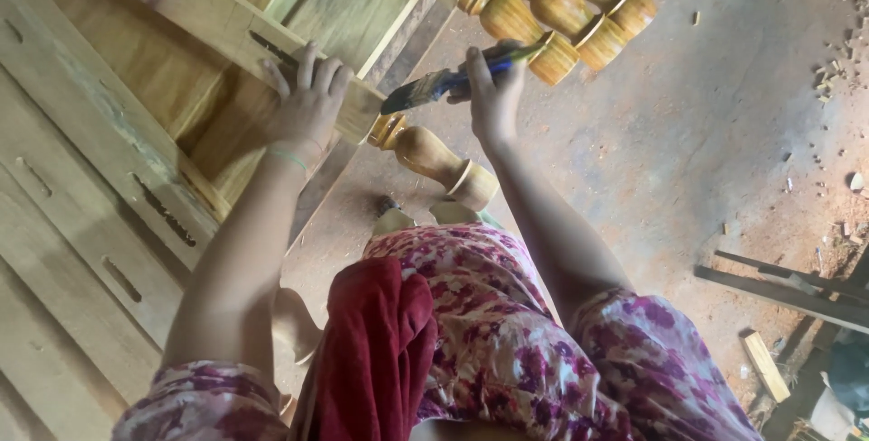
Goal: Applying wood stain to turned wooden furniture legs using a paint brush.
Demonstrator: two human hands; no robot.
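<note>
Wood was pretty much everything in that corner: a big pale unfinished wooden furniture frame [118, 124] with slotted rails, and a bunch of glossy amber turned wooden legs [561, 11] sticking out past its far end. The person stood over it with a flat paintbrush with a blue handle and dark bristles [444, 83] pinched in the right hand [493, 101], fingers closed round the handle, bristle end pointing back toward the frame's end rail. The left hand [308, 101] was spread flat on that pale wooden rail [226, 20], fingers splayed over its edge, not gripping, just pressing it steady.

My read: this was the coating stage. The turned legs already looked shiny and orange next to the raw boards, and the brush hovered just beside the rail end, near one more glossy turned leg [439, 160] lower down. I'd guess the next stroke needed the bristles laid onto bare wood right by the left fingers without smearing them.

Containers? Honestly couldn't spot a tin or pot of finish anywhere, so no idea what the brush was loaded from. Just a dusty concrete floor [706, 115] with wood chips, plus some dark scrap slats [787, 289] off to the side.
</note>
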